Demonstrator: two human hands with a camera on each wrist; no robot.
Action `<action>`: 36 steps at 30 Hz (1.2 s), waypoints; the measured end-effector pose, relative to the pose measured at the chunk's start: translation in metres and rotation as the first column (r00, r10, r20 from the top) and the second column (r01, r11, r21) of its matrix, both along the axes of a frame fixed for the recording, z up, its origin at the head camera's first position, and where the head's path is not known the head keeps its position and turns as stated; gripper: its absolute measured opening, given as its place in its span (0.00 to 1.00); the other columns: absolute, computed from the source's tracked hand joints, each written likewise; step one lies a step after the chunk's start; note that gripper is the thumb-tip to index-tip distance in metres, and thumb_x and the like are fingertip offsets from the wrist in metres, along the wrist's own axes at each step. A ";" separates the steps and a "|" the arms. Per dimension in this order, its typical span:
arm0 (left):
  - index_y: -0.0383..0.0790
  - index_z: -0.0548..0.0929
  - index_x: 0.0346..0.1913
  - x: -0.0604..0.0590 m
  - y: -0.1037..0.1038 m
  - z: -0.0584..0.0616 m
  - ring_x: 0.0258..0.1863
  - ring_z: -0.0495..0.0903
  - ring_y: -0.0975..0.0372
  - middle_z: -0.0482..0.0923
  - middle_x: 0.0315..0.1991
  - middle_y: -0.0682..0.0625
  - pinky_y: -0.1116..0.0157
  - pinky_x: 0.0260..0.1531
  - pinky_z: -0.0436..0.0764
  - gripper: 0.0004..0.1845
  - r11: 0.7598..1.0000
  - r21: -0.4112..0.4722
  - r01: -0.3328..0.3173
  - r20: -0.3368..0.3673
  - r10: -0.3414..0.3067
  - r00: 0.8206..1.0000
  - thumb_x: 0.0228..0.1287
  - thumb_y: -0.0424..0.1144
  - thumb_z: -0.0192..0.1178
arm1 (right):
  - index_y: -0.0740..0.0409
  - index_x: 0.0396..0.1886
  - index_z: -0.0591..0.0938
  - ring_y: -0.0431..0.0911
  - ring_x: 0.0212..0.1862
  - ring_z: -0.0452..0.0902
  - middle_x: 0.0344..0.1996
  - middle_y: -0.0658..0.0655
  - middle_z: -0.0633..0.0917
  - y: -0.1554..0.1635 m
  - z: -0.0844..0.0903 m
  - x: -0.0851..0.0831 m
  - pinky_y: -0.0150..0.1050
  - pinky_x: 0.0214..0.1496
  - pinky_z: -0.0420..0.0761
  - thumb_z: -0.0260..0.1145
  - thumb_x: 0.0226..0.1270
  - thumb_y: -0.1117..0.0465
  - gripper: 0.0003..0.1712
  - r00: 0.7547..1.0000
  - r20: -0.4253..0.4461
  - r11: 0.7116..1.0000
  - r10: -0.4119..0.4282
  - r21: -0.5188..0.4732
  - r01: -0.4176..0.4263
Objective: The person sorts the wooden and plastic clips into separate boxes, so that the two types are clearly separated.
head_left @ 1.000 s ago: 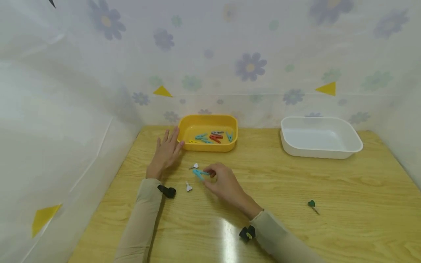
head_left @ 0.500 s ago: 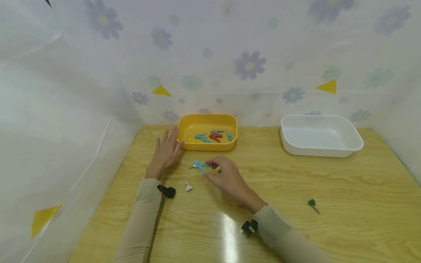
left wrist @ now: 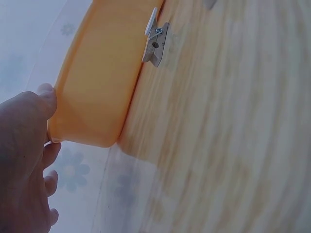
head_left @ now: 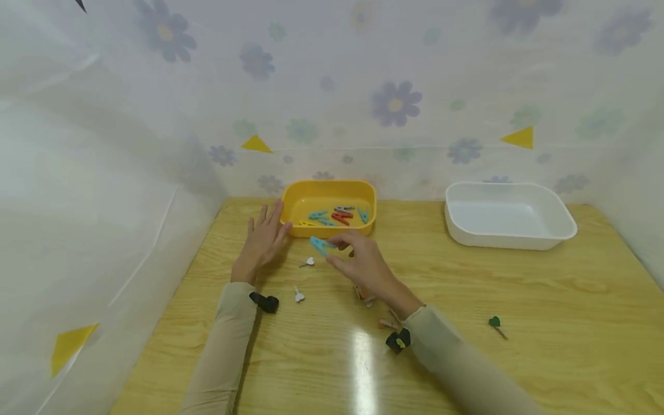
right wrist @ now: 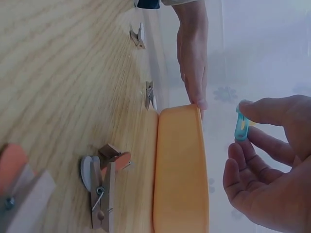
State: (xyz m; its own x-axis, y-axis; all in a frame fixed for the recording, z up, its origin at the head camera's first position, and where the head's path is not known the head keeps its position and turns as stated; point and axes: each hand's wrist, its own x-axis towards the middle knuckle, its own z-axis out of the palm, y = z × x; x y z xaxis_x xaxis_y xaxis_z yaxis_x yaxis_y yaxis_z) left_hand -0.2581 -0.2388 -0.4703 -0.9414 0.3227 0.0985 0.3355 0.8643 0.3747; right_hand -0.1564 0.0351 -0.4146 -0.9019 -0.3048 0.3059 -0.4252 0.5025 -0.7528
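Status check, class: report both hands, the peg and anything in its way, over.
Right hand pinches blue peg, lifted beside yellow tray. Left hand flat on table, fingertips touching the tray's corner. Nothing between peg and tray.

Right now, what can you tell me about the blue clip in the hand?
The blue clip is a small clothes peg that looks like light blue plastic. The right hand pinches it between thumb and fingertips, lifted off the wooden table, just in front of the yellow tray. Its long body points away from the fingers. Nothing else touches it.

left hand [head_left: 263, 241] flat, right hand [head_left: 361, 264] seemingly pinching
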 end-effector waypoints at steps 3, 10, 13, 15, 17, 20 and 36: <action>0.42 0.40 0.84 -0.001 0.001 0.001 0.82 0.33 0.48 0.40 0.84 0.46 0.33 0.73 0.37 0.38 1.000 -0.003 -0.001 0.002 0.001 1.000 0.84 0.60 0.30 | 0.61 0.52 0.87 0.51 0.48 0.81 0.47 0.59 0.85 0.001 0.001 -0.007 0.48 0.44 0.84 0.76 0.65 0.63 0.17 1.000 -0.015 1.000 0.004 -0.018 -0.004; 0.42 0.40 0.84 0.000 0.001 0.000 0.82 0.33 0.47 0.40 0.84 0.47 0.33 0.73 0.37 0.38 1.000 -0.004 -0.001 -0.003 0.001 1.000 0.84 0.60 0.30 | 0.64 0.52 0.87 0.51 0.47 0.81 0.47 0.60 0.85 0.000 -0.004 -0.027 0.46 0.43 0.84 0.76 0.65 0.64 0.17 0.998 -0.062 1.000 -0.004 -0.025 0.002; 0.42 0.40 0.84 0.000 0.002 -0.001 0.82 0.34 0.47 0.41 0.84 0.45 0.33 0.73 0.38 0.38 1.000 -0.002 -0.002 -0.009 0.002 1.000 0.83 0.61 0.30 | 0.64 0.53 0.86 0.52 0.47 0.81 0.47 0.60 0.85 -0.001 -0.006 -0.037 0.48 0.43 0.85 0.76 0.65 0.64 0.18 0.997 -0.071 1.000 -0.009 -0.017 0.007; 0.43 0.40 0.84 0.000 0.002 -0.001 0.82 0.34 0.48 0.42 0.84 0.45 0.33 0.73 0.37 0.38 1.000 -0.004 -0.004 -0.011 0.004 1.000 0.83 0.61 0.29 | 0.64 0.54 0.86 0.52 0.47 0.80 0.47 0.61 0.85 -0.001 -0.006 -0.044 0.50 0.45 0.85 0.76 0.65 0.64 0.18 0.997 -0.074 1.000 -0.012 -0.008 0.012; 0.43 0.40 0.84 0.000 0.002 -0.001 0.82 0.34 0.48 0.42 0.84 0.44 0.33 0.73 0.37 0.38 1.000 -0.001 -0.005 -0.014 0.005 1.000 0.84 0.61 0.30 | 0.63 0.54 0.86 0.52 0.47 0.81 0.48 0.62 0.84 -0.002 -0.005 -0.050 0.50 0.47 0.85 0.75 0.66 0.63 0.18 0.997 -0.071 1.000 -0.019 0.009 0.020; 0.42 0.41 0.84 0.000 0.002 -0.001 0.82 0.35 0.46 0.43 0.84 0.44 0.32 0.72 0.38 0.38 1.000 0.002 -0.005 -0.017 0.005 1.000 0.84 0.59 0.32 | 0.64 0.53 0.86 0.54 0.47 0.81 0.47 0.64 0.84 -0.004 -0.004 -0.059 0.51 0.49 0.84 0.75 0.66 0.63 0.18 0.998 -0.062 1.000 -0.018 0.023 0.020; 0.42 0.41 0.84 0.005 0.002 -0.001 0.82 0.34 0.48 0.40 0.84 0.47 0.32 0.73 0.40 0.37 1.000 0.002 -0.009 -0.014 0.009 1.000 0.84 0.58 0.33 | 0.66 0.55 0.85 0.59 0.51 0.82 0.50 0.63 0.85 -0.016 0.004 -0.097 0.50 0.54 0.82 0.73 0.69 0.64 0.18 1.000 0.011 0.999 0.003 0.042 -0.004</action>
State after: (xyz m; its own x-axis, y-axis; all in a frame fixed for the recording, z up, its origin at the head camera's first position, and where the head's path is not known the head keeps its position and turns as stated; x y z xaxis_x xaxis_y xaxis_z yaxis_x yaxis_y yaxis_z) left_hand -0.2532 -0.2370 -0.4709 -0.9429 0.3138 0.1119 0.3325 0.8667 0.3719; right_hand -0.2532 0.0194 -0.4109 -0.9040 -0.3204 0.2829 -0.4189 0.5327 -0.7353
